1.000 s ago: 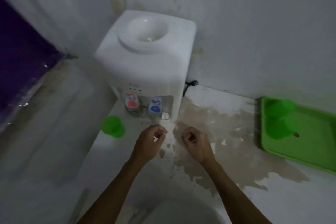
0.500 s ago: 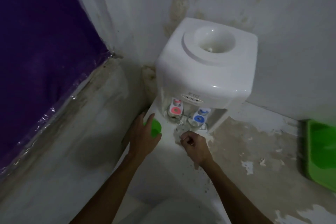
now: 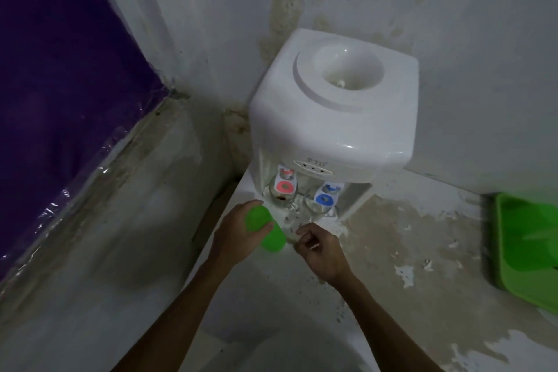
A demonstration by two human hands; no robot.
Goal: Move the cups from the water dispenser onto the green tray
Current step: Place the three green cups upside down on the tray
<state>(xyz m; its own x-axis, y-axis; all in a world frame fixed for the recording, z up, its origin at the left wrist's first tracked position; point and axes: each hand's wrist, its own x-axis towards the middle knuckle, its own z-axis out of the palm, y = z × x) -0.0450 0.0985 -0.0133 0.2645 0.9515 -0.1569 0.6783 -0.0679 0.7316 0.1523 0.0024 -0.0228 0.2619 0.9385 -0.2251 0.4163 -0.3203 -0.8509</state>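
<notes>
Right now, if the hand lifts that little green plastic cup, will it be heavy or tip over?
Probably light: the little green plastic cup looks thin-walled, and the left hand wraps it easily. It may tip readily, since it already sits tilted in that grip. Whether it holds water can't be seen, so it could spill. The plastic likely won't break if dropped.

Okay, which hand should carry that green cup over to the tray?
Probably left. The left hand already wraps the green cup, tilted beside the dispenser. The right hand is curled and holds nothing, though it is nearer the green tray at far right, so a hand-over could help.
</notes>
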